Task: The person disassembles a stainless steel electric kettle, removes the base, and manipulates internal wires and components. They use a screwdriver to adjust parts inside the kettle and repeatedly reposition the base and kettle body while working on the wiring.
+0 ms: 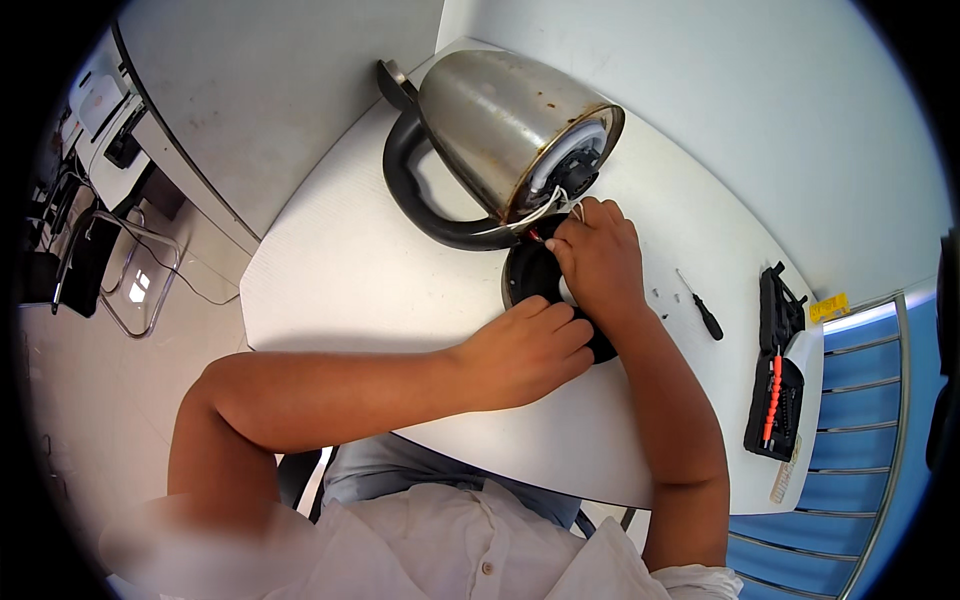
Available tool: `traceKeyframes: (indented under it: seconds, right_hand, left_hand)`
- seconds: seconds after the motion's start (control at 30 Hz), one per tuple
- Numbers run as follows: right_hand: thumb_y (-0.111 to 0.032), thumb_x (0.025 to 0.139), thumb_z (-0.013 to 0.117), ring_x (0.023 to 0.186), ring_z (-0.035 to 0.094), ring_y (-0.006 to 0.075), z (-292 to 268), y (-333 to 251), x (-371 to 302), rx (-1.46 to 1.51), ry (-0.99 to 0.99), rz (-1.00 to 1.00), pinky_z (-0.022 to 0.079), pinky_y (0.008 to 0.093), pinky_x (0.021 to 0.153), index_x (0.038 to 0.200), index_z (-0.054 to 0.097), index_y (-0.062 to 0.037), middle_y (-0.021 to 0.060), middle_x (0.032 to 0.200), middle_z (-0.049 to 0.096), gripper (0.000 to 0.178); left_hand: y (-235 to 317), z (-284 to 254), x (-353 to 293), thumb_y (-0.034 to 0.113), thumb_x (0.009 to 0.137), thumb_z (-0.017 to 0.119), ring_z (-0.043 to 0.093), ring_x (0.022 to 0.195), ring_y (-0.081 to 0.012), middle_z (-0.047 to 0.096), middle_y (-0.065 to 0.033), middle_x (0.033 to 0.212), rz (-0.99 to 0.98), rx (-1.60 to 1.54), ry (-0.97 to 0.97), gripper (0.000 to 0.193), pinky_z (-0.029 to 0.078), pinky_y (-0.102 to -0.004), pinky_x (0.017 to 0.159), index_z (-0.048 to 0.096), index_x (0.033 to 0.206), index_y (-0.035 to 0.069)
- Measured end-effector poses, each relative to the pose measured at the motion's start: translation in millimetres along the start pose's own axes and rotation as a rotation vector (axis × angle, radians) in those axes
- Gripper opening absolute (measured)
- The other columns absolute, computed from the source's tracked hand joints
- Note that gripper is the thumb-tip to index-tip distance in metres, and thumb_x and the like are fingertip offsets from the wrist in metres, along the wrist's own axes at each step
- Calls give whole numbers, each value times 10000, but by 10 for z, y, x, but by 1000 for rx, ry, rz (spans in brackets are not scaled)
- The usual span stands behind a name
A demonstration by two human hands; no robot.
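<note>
A stainless steel electric kettle (490, 110) lies on its side on the white table, its open underside facing right. Inside the underside a dark round connector (577, 172) shows, and white wires (545, 207) run out of it. Below the kettle is its round black bottom cover (525, 270), with a gap in its middle. My left hand (525, 350) is closed on the near rim of this cover, its fingertips partly hidden. My right hand (603, 258) is closed, pinching the wires by a small red part (535, 235) at the cover's far edge.
To the right lies a small black-handled screwdriver (707, 317) beside a few tiny screws (656, 294). An open black tool case (770, 400) with an orange flexible shaft (773, 395) sits at the table's right edge. Walls border the table's far side; a metal-framed chair (130, 270) stands at left.
</note>
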State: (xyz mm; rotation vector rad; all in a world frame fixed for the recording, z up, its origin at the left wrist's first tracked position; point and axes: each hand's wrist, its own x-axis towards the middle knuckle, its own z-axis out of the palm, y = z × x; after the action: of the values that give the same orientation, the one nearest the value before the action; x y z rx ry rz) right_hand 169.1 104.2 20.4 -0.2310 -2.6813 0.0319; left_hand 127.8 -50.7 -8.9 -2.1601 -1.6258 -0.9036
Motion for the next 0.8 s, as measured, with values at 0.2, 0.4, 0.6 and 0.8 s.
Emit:
traceKeyframes:
  seconds: [0.2,0.4,0.6,0.8]
  right_hand:
    - [-124,731,702,841,516,261,3,-88,12,35,-32,20,429,386,753,735,651,-46,54,842,557,93]
    - [-95,728,704,875,528,284,27,-81,13,186,-20,29,448,384,769,739,642,-33,73,860,563,88]
    - [-116,748,692,878,535,276,1,-131,22,331,-103,103,451,383,772,765,661,-43,81,858,590,82]
    - [-140,760,687,851,542,279,-37,-121,-1,428,-204,169,453,394,752,752,661,-47,79,795,619,97]
  left_hand:
    - [-2,66,-3,123,738,563,454,775,-175,451,-23,801,2,-82,25,21,359,-299,681,551,753,115]
    - [6,66,9,123,751,559,479,799,-161,474,-12,799,12,-89,31,34,377,-287,705,569,719,118]
    - [41,73,3,128,750,559,480,797,-165,485,-19,813,18,-42,54,36,380,-281,705,581,725,113]
    - [154,74,57,144,728,589,472,817,-180,478,-29,832,25,58,16,40,382,-287,693,586,724,104]
